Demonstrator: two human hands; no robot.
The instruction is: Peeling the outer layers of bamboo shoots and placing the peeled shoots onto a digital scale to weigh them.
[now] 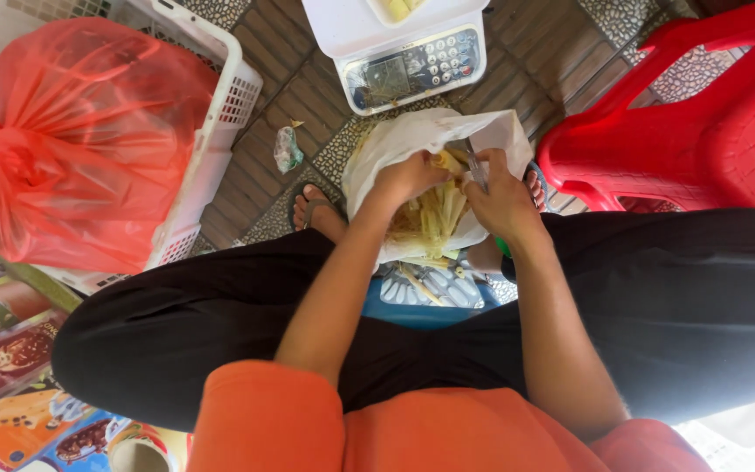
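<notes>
Pale yellow strips (430, 214) fill an open white bag (412, 140) on the floor.

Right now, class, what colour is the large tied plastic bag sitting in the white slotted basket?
The large tied plastic bag is translucent red-orange, seen best in the head view.

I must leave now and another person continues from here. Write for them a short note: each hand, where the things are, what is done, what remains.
Left hand: inside the open white plastic bag, on the pale yellow strips.
Right hand: at the bag's right edge, gripping a thin metal blade next to the strips.
The bag sits on the floor between the feet, just below the white scale. A few strips lie on the blue tray under the bag.
Done: some pieces already lie on the scale pan.
Left: many strips are in the bag.
</notes>
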